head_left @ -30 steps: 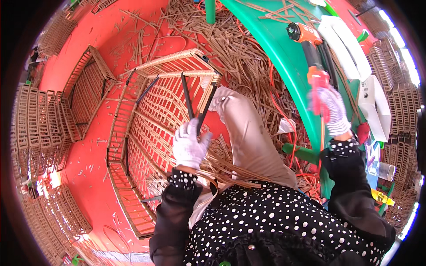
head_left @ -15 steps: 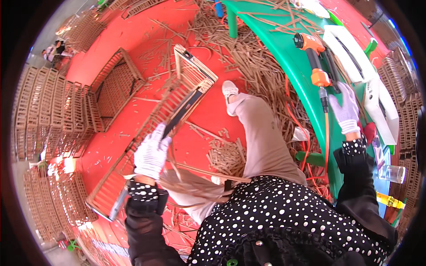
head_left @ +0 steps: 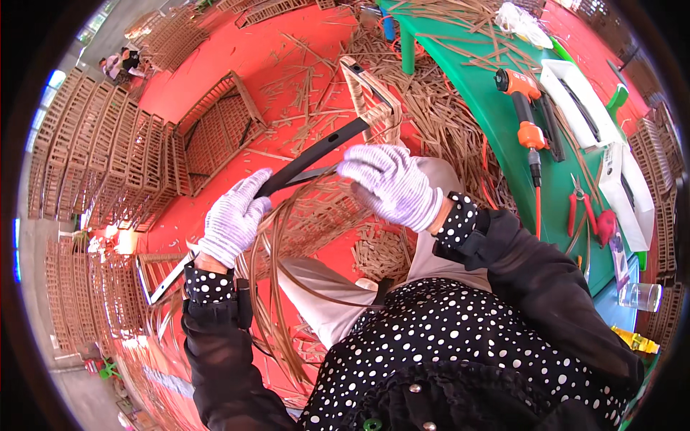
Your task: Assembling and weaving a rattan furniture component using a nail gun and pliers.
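Observation:
A rectangular frame with a dark bar [head_left: 323,149] lies across my lap area, tilted up to the right. Its far right corner is wrapped in light brown strip [head_left: 387,115], and a woven slatted panel [head_left: 323,212] shows below the bar. My left hand [head_left: 233,219], in a white striped glove, is closed around the bar's near left part. Long brown strips [head_left: 277,309] hang in loops below that hand. My right hand [head_left: 392,187], gloved alike, hovers by the bar's right part with fingers curled together. What its fingertips pinch, if anything, is hidden.
At right a green table [head_left: 496,118] bears an orange-black power tool [head_left: 528,108] with a hose, red-handled pliers [head_left: 578,205], white casings [head_left: 582,100] and a clear cup [head_left: 640,296]. Stacked woven baskets [head_left: 93,151] stand left; loose strips [head_left: 445,104] litter the red floor.
My right hand has come from the table by the power tool over to the frame. The frame has turned and its bar lifted toward me. The pliers on the table now show.

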{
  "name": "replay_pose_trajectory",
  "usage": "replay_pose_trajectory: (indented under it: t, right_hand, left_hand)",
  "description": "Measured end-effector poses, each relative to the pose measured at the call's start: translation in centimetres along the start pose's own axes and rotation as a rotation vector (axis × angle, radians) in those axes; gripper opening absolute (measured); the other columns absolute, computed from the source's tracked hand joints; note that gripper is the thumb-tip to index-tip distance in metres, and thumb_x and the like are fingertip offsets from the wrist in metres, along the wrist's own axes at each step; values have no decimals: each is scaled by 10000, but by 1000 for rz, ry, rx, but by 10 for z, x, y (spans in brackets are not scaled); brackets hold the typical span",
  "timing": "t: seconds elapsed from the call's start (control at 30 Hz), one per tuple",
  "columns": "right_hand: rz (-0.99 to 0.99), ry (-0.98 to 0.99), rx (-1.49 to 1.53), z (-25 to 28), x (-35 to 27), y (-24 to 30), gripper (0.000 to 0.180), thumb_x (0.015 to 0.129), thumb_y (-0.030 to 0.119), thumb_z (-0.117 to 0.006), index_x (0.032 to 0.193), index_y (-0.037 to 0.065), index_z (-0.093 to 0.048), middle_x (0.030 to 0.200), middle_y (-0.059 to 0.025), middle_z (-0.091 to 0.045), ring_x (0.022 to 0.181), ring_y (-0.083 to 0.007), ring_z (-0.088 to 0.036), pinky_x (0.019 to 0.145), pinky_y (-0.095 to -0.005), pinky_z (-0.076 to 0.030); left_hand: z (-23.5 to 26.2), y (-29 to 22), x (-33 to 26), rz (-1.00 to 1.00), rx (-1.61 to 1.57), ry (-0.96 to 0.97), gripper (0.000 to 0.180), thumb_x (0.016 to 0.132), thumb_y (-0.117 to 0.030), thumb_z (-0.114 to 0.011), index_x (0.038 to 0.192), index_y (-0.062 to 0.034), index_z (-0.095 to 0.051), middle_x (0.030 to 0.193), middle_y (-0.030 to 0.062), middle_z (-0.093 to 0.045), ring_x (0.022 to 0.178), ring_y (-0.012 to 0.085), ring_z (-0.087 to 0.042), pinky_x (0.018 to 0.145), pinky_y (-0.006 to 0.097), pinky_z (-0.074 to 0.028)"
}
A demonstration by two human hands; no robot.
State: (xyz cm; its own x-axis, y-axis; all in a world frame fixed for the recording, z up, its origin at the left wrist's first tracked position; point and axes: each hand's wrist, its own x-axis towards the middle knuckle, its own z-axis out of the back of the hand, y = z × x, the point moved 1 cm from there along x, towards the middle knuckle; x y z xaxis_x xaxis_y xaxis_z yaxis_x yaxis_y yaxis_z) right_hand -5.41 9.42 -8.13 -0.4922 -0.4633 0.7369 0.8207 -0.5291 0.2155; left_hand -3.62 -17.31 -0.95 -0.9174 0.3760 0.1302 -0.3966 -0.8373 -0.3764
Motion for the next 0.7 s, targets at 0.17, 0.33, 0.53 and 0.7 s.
replay_pose_trajectory:
  t: [0.17, 0.33, 0.53, 0.7]
  right_hand:
    - [-215, 299, -208, -5, 16, -16, 359, 756, 208, -579, 1093, 86, -547, 1044, -85, -548, 905, -259, -559, 732, -392, -456]
    - [-140, 302, -163, -8, 21, -17, 308, 800, 236, -552, 1066, 82, -564, 1022, -90, -550, 888, -227, -574, 732, -374, -462]
    - [-181, 251, -85, -8, 22, -12, 311, 779, 279, -591, 1044, 118, -571, 1027, -114, -575, 851, -287, -596, 724, -400, -488]
    - [162, -72, 327, 4, 43, 13, 271, 727, 154, -629, 988, 127, -565, 1021, -76, -583, 857, -273, -588, 761, -397, -452]
  left_hand:
    - [12, -24, -13, -45, -4, -205, 241, 768, -113, -614, 1006, -80, -601, 967, 136, -595, 907, 329, -576, 802, 389, -460]
    - [17, -87, -47, -176, 547, -92, 350, 611, -396, -724, 742, -92, -610, 981, 79, -551, 1033, 273, -479, 902, 442, -326]
    - [0, -63, -42, -41, 874, -66, 153, 648, -221, -655, 722, -106, -587, 912, 59, -511, 968, 268, -460, 872, 445, -345]
    - [34, -122, 3, -142, 634, -15, 111, 662, -192, -634, 706, -99, -591, 852, 79, -541, 869, 279, -525, 753, 392, -442]
